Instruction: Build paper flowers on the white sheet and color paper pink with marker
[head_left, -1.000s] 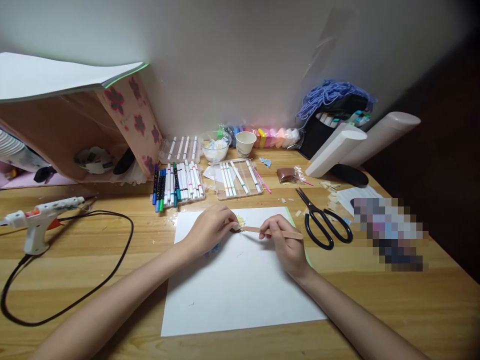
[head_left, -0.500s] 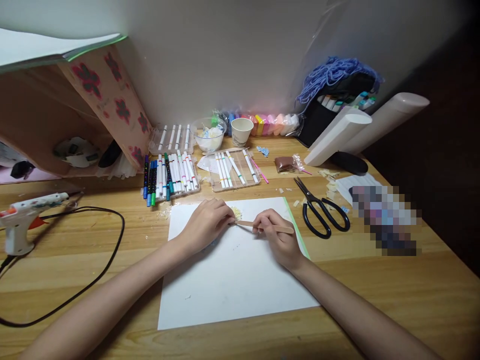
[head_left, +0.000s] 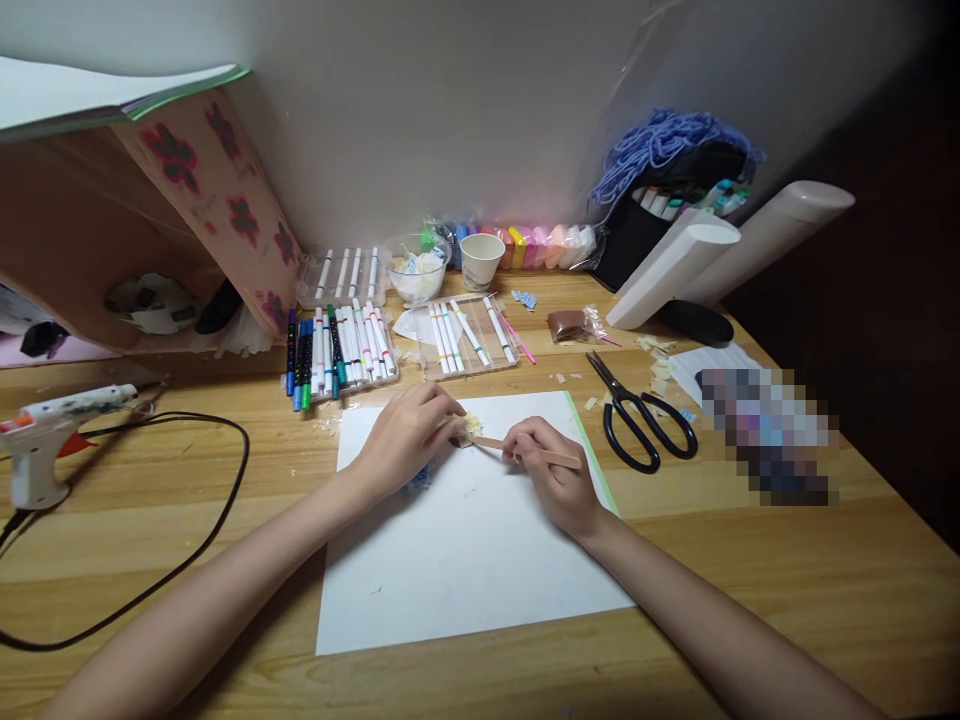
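Observation:
A white sheet of paper (head_left: 480, 560) lies on the desk under both hands. My right hand (head_left: 553, 475) grips a flat wooden stick (head_left: 562, 459), its far end reaching left to a small heap of pale yellow crumbs (head_left: 474, 424). Beside that heap, my left hand (head_left: 409, 432) has its fingers bent and drawn toward the thumb; what they pinch, if anything, is too small to make out. Blue bits (head_left: 420, 479) lie on the sheet by the left wrist, partly covered by it.
Black-handled scissors (head_left: 637, 410) lie open right of the paper. Markers (head_left: 352, 350) in clear trays, a paper cup (head_left: 481, 262) and a clear bowl (head_left: 416, 275) stand behind. At left are a glue gun (head_left: 45, 440) and its cord (head_left: 244, 470).
My left hand has drawn back slightly left from the stick's tip, uncovering more yellow crumbs and the blue bits. My right hand and the stick have shifted slightly left.

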